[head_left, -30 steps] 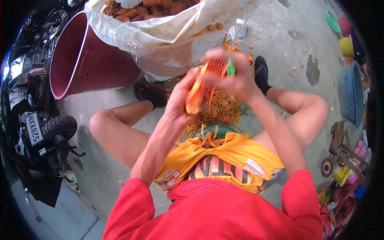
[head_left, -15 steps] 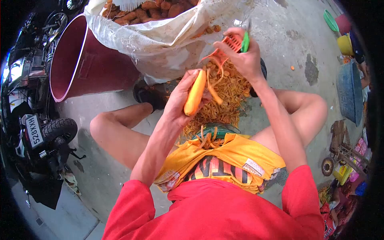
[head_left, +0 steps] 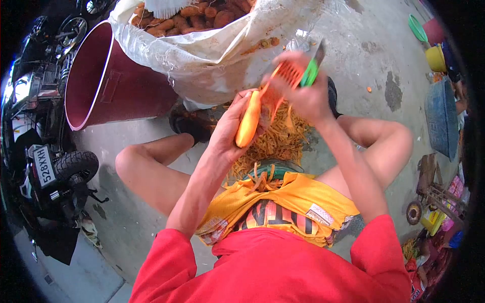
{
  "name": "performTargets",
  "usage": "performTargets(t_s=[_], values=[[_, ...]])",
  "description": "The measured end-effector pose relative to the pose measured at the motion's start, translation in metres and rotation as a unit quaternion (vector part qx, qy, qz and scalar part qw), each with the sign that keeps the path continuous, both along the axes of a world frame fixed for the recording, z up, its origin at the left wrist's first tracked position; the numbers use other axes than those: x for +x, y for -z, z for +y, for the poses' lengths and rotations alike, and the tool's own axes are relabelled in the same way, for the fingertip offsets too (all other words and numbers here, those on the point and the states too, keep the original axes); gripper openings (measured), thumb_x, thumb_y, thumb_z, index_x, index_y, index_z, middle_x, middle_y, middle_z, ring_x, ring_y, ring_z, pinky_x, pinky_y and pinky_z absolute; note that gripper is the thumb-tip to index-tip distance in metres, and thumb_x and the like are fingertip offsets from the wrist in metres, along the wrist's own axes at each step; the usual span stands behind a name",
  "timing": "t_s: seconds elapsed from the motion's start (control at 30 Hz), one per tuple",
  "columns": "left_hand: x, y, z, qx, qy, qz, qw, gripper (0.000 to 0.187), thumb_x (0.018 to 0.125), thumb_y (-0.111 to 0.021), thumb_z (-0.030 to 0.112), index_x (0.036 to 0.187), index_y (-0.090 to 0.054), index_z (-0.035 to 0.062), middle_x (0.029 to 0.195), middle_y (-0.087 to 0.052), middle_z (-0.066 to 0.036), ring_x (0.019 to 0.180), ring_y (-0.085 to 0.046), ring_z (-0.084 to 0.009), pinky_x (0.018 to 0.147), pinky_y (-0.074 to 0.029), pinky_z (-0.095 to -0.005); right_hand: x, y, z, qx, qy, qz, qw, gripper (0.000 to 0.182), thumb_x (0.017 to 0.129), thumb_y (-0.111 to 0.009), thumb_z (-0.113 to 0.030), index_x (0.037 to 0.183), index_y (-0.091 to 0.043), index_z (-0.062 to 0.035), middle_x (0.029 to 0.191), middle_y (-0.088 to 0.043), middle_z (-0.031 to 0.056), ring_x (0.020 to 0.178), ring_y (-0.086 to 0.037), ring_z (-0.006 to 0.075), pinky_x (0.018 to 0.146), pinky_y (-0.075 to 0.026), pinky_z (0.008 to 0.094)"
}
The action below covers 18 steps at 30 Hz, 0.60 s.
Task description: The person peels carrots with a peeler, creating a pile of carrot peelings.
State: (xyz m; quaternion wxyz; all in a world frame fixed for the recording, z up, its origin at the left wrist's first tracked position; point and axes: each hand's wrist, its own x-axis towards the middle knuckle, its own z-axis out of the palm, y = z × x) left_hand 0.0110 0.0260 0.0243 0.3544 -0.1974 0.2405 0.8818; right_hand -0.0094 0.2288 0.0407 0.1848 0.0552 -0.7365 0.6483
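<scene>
A smooth, peeled carrot (head_left: 248,123) is gripped in my left hand (head_left: 226,126), tilted with its upper end away from me. My right hand (head_left: 312,101), smeared by motion, is closed round an orange peeler (head_left: 289,74) with a slotted body. That same hand also keeps a knife with a green handle (head_left: 309,73), its blade pointing up and away. The peeler's lower end is right beside the carrot's upper part. Below both hands lies a heap of carrot peelings (head_left: 273,146), and more strips rest on my yellow shorts (head_left: 283,189).
Ahead stands a white sack (head_left: 202,76) full of unpeeled carrots (head_left: 202,17). A dark red tub (head_left: 136,83) lies on its side at its left, near a parked motorcycle (head_left: 76,166). At right are a blue-grey basin (head_left: 441,118) and a small wheeled cart (head_left: 429,197).
My right hand has turned and moved slightly down and left, bringing the peeler closer to the carrot. The long peel strip hanging from the peeler is gone. My left hand stays nearly still.
</scene>
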Motion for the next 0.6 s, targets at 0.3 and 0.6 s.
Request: performTargets(t_s=[0.3,0.6], values=[[-0.003,0.0,-0.004,0.052,0.054,-0.009,0.997,0.027,0.108,-0.057,0.033,0.116,-0.06,0.0077,0.105,-0.066,-0.007,0.083,-0.064,-0.0129,0.07,-0.058,-0.0305,-0.025,0.017,0.024,0.021,0.038,0.004,0.999,0.021,0.091,-0.081,-0.017,0.101,-0.068,-0.0048,0.084,-0.072,0.0038,0.075,-0.068,0.0085,0.067,-0.054,0.0263],[0.002,-0.008,0.002,-0.056,0.003,0.02,0.998,0.027,0.107,-0.059,0.031,0.126,-0.059,0.0123,0.114,-0.068,-0.007,0.092,-0.071,-0.0179,0.071,-0.063,-0.0327,-0.007,0.02,0.004,0.017,-0.092,0.09,0.992,0.021,0.091,-0.081,-0.015,0.103,-0.068,-0.0033,0.087,-0.072,0.0019,0.077,-0.066,0.0071,0.066,-0.052,0.026]])
